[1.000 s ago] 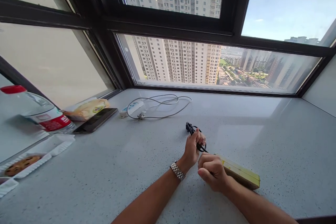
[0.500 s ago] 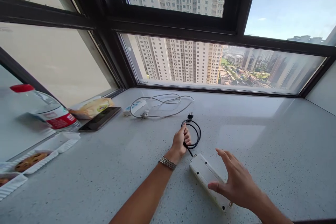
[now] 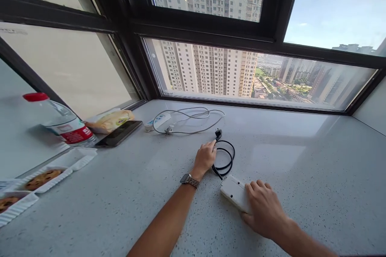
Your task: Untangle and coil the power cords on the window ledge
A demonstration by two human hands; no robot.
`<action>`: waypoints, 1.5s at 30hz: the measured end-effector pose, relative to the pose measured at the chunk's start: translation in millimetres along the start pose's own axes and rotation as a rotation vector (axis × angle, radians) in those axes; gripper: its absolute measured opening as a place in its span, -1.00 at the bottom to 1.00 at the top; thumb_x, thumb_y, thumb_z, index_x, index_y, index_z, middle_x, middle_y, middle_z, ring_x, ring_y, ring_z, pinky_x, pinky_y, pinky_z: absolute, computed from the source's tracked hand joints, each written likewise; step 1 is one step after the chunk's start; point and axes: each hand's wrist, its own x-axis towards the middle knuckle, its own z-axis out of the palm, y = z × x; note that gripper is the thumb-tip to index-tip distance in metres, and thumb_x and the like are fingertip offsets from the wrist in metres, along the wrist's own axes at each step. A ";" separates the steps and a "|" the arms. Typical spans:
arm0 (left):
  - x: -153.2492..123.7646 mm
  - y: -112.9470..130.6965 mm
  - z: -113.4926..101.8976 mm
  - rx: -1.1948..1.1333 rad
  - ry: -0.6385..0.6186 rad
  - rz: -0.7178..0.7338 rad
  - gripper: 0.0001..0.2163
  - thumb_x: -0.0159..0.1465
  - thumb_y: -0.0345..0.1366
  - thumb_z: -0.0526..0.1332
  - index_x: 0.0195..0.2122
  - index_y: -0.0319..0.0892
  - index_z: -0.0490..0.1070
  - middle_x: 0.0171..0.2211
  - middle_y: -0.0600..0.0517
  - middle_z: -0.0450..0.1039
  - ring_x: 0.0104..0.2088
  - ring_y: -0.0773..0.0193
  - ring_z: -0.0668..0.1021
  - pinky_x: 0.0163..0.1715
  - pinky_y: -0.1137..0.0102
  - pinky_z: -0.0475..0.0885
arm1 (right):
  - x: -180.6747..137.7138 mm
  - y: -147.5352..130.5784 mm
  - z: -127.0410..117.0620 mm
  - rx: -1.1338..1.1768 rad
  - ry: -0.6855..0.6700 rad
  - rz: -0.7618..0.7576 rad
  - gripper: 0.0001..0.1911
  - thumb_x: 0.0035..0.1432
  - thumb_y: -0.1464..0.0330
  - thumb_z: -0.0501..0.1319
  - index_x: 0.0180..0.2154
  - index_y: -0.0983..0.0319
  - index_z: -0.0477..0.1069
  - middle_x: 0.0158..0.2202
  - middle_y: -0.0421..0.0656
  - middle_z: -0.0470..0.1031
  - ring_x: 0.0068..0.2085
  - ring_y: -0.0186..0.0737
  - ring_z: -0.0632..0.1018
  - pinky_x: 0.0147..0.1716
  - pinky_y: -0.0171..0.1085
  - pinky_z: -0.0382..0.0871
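A white power strip (image 3: 234, 193) lies at a slant on the speckled counter, a face with small dark spots upward. My right hand (image 3: 265, 209) grips it across its near half, the thumb along the left side; the near end is hidden under that hand. From the far end runs a black power cord (image 3: 232, 156), looped loosely on the counter. My left hand (image 3: 205, 157), fingers closed, holds the cord's left side just below the black plug (image 3: 218, 133). A watch (image 3: 189, 180) is on the left wrist.
Behind lies a second, white power strip (image 3: 157, 122) with a grey coiled cable (image 3: 193, 131). To the left are a phone (image 3: 119, 133), a wrapped food packet (image 3: 111, 121), a red-capped bottle (image 3: 72, 128) and a tray of cookies (image 3: 83, 156). Windows (image 3: 208, 70) border the counter.
My right hand has come down from above the strip and closed on it. The left hand has shifted its hold on the cord, its back now facing up. The camera view has shifted slightly.
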 end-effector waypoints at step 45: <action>14.1 10.0 -12.6 -0.359 0.189 -0.154 -0.73 0.20 -0.18 0.00 -0.36 -0.19 0.43 -0.38 -0.04 0.51 -0.34 0.20 0.51 -0.26 0.35 0.41 | 77.4 15.3 6.9 -0.097 0.186 -0.384 -0.39 0.09 -0.07 0.15 0.06 0.15 0.31 0.14 -0.03 0.32 0.01 0.04 0.41 -0.10 0.00 0.33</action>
